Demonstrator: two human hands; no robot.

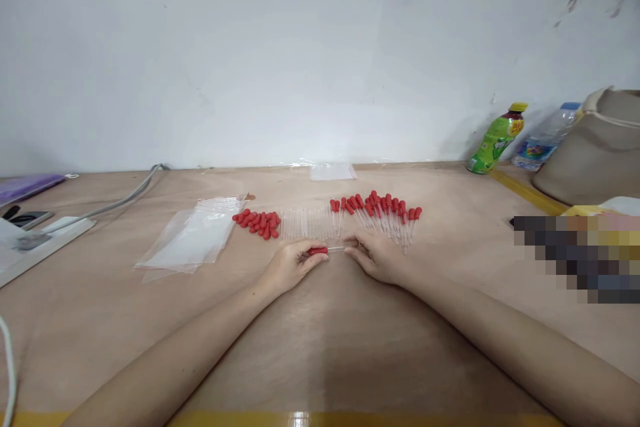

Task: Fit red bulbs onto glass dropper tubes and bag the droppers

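Observation:
Between thumb and fingers, my left hand (295,264) pinches a red rubber bulb (319,251). A thin clear dropper tube (336,249) runs from the bulb's right end to my right hand (373,255), whose fingertips are closed on it. Behind my left hand lies a pile of loose red bulbs (257,221). Several bare clear tubes (306,223) lie side by side just beyond both hands. Past my right hand is a cluster of droppers with red bulbs on their tubes (385,207).
Clear plastic bags (193,240) lie on the left, another bag (333,172) by the wall. A grey cable (125,199) crosses the left side near a purple item (30,187). At right back stand a green bottle (497,140), a water bottle (545,139) and a beige bag (590,147).

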